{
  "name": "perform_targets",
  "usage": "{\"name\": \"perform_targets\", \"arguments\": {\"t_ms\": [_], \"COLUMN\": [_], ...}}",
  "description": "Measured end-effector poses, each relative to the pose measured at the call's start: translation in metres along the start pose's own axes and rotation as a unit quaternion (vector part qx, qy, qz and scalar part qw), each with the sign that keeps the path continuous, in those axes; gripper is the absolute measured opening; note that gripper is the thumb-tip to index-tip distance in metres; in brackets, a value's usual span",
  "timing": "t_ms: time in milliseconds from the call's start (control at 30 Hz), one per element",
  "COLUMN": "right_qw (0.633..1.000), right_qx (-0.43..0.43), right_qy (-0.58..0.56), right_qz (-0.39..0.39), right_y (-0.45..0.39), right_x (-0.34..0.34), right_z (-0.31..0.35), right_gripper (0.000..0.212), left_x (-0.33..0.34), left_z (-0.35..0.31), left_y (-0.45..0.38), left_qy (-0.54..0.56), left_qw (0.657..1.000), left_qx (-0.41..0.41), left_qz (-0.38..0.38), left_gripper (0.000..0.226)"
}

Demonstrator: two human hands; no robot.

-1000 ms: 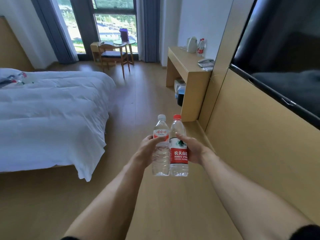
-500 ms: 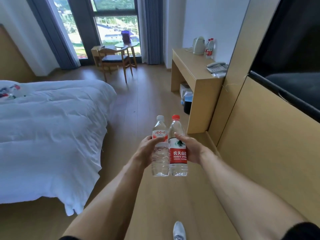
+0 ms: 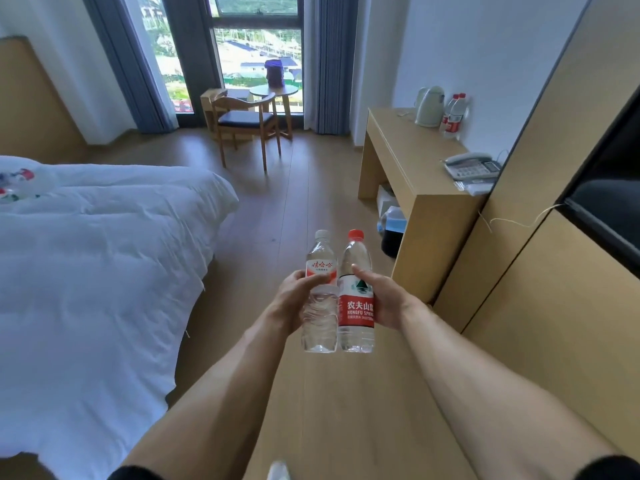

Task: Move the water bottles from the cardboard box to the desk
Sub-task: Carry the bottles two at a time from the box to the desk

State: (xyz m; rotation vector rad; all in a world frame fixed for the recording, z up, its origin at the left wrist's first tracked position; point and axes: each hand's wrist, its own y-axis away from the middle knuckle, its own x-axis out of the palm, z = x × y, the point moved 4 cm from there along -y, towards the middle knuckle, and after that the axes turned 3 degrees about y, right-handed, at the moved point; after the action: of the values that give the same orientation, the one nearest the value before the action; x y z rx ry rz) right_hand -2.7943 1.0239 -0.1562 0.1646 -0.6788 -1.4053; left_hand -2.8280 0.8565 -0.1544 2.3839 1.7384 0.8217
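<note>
Landmark: we give every place relative to the desk [image 3: 412, 168].
Left hand [image 3: 294, 299]: near side of the desk and left of it, over the floor; it holds the white-capped bottle [image 3: 320, 306], thumb across the label.
White-capped bottle: upright, long axis vertical, touching the red-capped bottle [image 3: 356, 306] along its side.
Red-capped bottle: upright, long axis vertical, on the side of the pair nearer the desk.
Right hand [image 3: 388, 303]: grips the red-capped bottle at the label; it is the hand nearer the desk.
Bearing: the desk lies ahead and to the right of both hands, well apart from them; its long axis runs away from us along the wall.
Free surface: we judge the bare middle of the desk top the easiest place to set down, reached first by the right hand.
Standing bottles [image 3: 453, 116]: at the far end of the desk, beside the kettle [image 3: 429, 105]; the telephone [image 3: 471, 166] sits at the near end.
Count, bottles in hand: two, one per hand.
Count, bottles on the desk: two, as far as we can tell.
Count, cardboard box: none in view.
Count, bottles left to move: we cannot tell.
</note>
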Motion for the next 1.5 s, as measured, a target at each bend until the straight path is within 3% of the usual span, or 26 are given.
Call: {"name": "perform_targets", "arguments": {"t_ms": [300, 667, 800, 1300, 1500], "right_qw": [0.999, 0.993, 0.991, 0.999, 1.000], "right_qx": [-0.019, -0.059, -0.056, -0.007, -0.009], "right_qy": [-0.016, -0.036, -0.044, -0.037, -0.027], "right_qz": [-0.042, -0.099, -0.110, -0.027, 0.006], "right_y": [-0.121, -0.276, -0.325, -0.554, -0.624], "right_x": [-0.056, -0.085, -0.097, -0.159, -0.186], "right_z": [0.082, 0.215, 0.245, 0.382, 0.456], "right_gripper": [0.055, 0.054, 0.055, 0.053, 0.048], "left_x": [0.011, 0.013, 0.006, -0.011, 0.002], "left_z": [-0.047, -0.154, -0.175, -0.267, -0.312], "left_y": [-0.166, -0.369, -0.426, -0.660, -0.746], "left_qy": [-0.008, -0.023, -0.020, -0.022, -0.002], "left_qw": [0.999, 0.994, 0.994, 0.999, 1.000], "left_qx": [-0.019, -0.034, -0.046, -0.041, -0.022], "left_qz": [0.050, 0.104, 0.098, 0.001, -0.010], "left_gripper": [0.063, 0.083, 0.077, 0.061, 0.067]}}
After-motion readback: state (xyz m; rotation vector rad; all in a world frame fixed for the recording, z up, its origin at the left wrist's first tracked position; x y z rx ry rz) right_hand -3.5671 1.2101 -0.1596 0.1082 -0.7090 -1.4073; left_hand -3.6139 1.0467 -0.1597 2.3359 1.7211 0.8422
